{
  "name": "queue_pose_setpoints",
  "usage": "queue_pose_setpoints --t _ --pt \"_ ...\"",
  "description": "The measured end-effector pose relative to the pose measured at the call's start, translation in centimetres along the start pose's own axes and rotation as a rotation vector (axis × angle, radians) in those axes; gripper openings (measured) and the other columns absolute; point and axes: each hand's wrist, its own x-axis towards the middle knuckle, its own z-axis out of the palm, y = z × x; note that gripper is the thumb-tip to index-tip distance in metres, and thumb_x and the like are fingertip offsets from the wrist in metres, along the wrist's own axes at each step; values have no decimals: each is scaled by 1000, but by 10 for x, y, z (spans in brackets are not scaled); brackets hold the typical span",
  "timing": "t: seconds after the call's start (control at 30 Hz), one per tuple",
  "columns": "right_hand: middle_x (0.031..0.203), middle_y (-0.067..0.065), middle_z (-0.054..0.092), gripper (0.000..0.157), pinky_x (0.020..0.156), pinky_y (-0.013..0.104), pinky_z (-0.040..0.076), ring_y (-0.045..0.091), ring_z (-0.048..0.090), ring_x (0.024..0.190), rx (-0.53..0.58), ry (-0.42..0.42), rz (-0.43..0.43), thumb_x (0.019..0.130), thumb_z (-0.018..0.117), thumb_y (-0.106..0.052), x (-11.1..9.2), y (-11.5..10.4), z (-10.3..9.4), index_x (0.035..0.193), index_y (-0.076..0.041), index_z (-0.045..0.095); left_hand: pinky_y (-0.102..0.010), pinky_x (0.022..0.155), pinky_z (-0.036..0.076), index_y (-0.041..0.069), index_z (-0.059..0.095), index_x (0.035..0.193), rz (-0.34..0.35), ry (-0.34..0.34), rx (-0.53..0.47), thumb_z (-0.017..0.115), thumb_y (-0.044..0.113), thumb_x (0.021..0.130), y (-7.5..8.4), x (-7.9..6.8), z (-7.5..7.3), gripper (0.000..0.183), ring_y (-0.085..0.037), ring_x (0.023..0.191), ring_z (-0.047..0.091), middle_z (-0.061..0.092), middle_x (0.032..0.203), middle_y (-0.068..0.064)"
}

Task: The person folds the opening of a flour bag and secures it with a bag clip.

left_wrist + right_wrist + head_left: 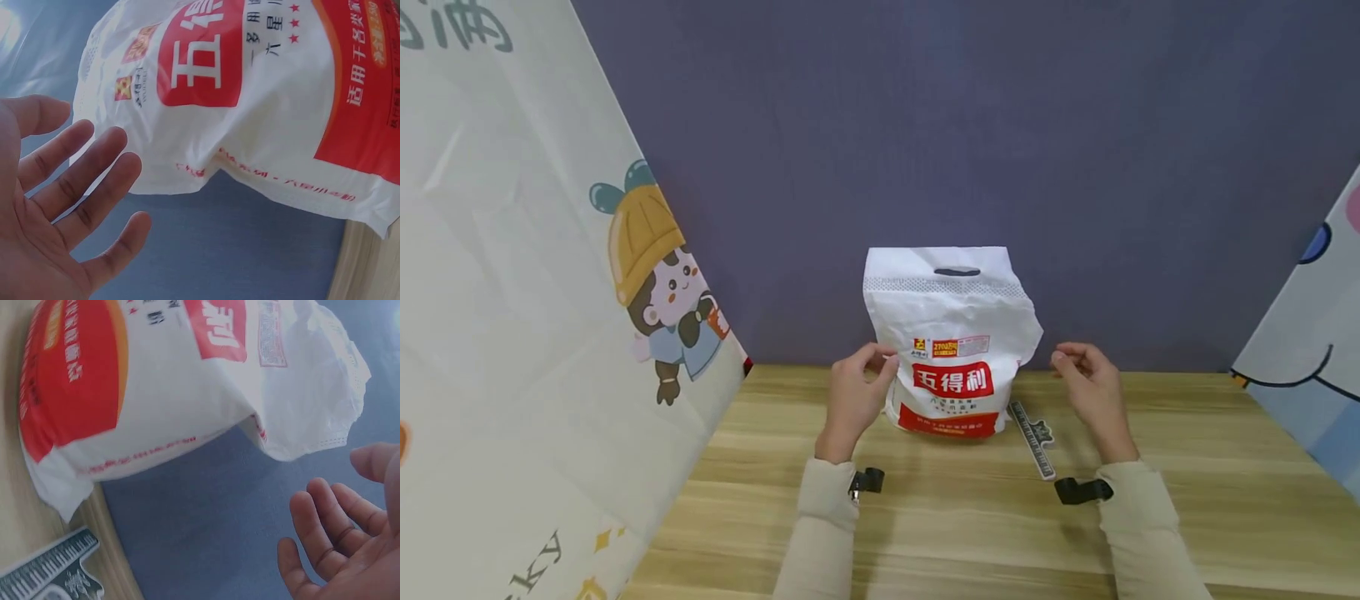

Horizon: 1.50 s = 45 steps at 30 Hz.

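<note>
A white flour bag (958, 333) with red printed panels stands upright on the wooden table, its top flap with the slot handle raised. My left hand (856, 397) is by the bag's left side, fingers loosely bent and holding nothing; in the left wrist view the fingers (103, 215) are spread near the white side of the bag. Apart from the bag's right edge, my right hand (1093, 392) hovers with relaxed fingers and nothing in them. The right wrist view shows a gap between that hand (350, 544) and the bag (181, 394).
A flat, dark ruler-like piece (1033, 440) with white markings and a white edge lies on the table (970, 525), right of the bag. Behind stands a dark blue-grey backdrop (962, 125). A white sheet with cartoon prints (512, 292) borders the left side, another printed sheet (1307, 350) the right.
</note>
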Motion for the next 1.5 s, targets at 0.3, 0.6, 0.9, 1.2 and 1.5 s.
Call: queue_pose_setpoints --t 0.3,0.6,0.9,1.2,1.5 --pt "80 -18 67 38 77 12 53 1 67 78 194 -36 48 104 60 -18 5 -8 19 130 8 54 -24 61 50 16 77 100 -12 -28 -8 70 24 96 6 -4 9 11 -8 72 65 74 80 3" --pt "81 -22 65 44 79 13 53 0 65 78 149 -68 70 105 58 -18 1 -6 21 142 5 49 -23 58 47 18 77 101 13 -63 6 69 25 96 12 -6 17 11 -8 71 64 74 79 4" --pt "93 -23 69 50 81 12 54 -1 66 80 161 -124 42 106 56 -16 -1 -1 22 149 4 42 -23 58 48 14 76 103 32 -39 10 70 23 97 18 -6 10 13 -9 73 66 75 82 2" --pt "99 -21 71 55 81 13 55 -1 67 82 213 -134 45 106 57 -20 -1 -5 23 152 2 40 -23 54 46 13 76 105 119 -67 -4 68 22 97 30 2 14 14 -7 71 64 75 81 4" --pt "112 -14 73 50 85 16 56 2 68 86 174 -148 57 109 49 -23 -3 -6 19 154 -5 40 -31 71 57 15 73 109 140 -161 -45 66 25 98 46 22 28 16 -9 81 71 77 91 2"
